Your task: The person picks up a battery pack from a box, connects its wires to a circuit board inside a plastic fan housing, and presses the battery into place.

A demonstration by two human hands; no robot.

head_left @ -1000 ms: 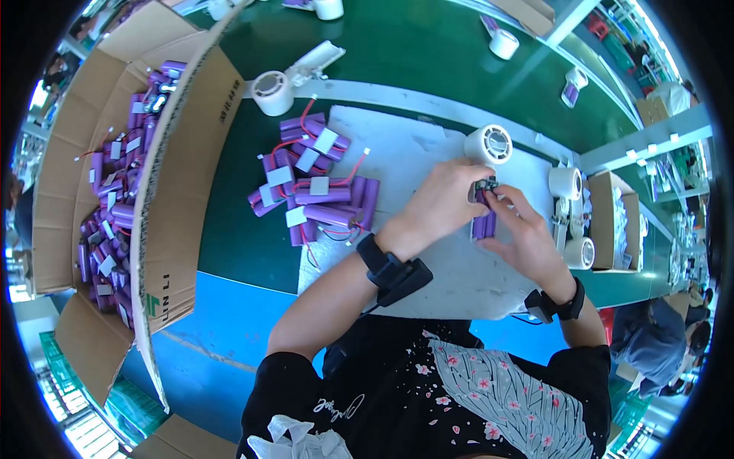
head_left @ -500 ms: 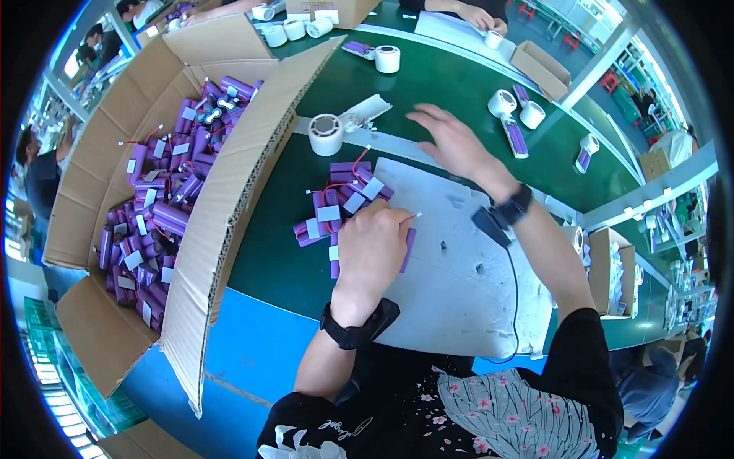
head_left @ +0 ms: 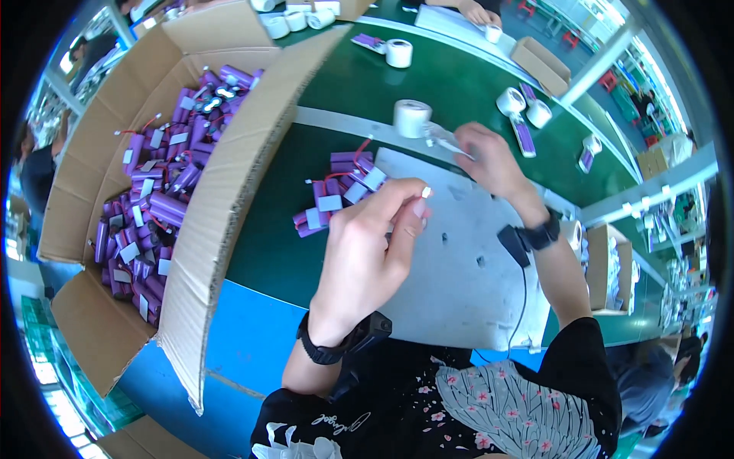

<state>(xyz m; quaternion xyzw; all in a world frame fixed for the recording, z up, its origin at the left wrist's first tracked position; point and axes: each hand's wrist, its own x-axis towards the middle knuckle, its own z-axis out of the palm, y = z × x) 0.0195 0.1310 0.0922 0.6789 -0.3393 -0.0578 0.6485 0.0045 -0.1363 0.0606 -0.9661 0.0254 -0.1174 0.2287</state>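
Note:
My left hand point(head_left: 365, 241) is closed, thumb and forefinger pinching a small white plug connector point(head_left: 427, 191); whatever hangs from it is hidden by the hand. Beside that hand lies a small pile of purple battery packs point(head_left: 329, 203) with pale labels and red leads. My right hand point(head_left: 489, 162) grips the open handle of a white handheld fan point(head_left: 413, 118), its round head pointing left above the pale strip on the bench. Beneath both hands is a stained white work board point(head_left: 443, 283).
An open cardboard box point(head_left: 202, 237) full of purple battery packs stands on the left. Farther along the green bench point(head_left: 451, 84) lie white fans with purple packs in their handles. A black cable point(head_left: 524, 306) crosses the board. Co-workers' hands point(head_left: 478, 14) are at the far side.
My right hand has taken hold of the fan and drawn it rightward from beside the box. My left hand has risen off the pile, with the plug now pinched at its fingertips.

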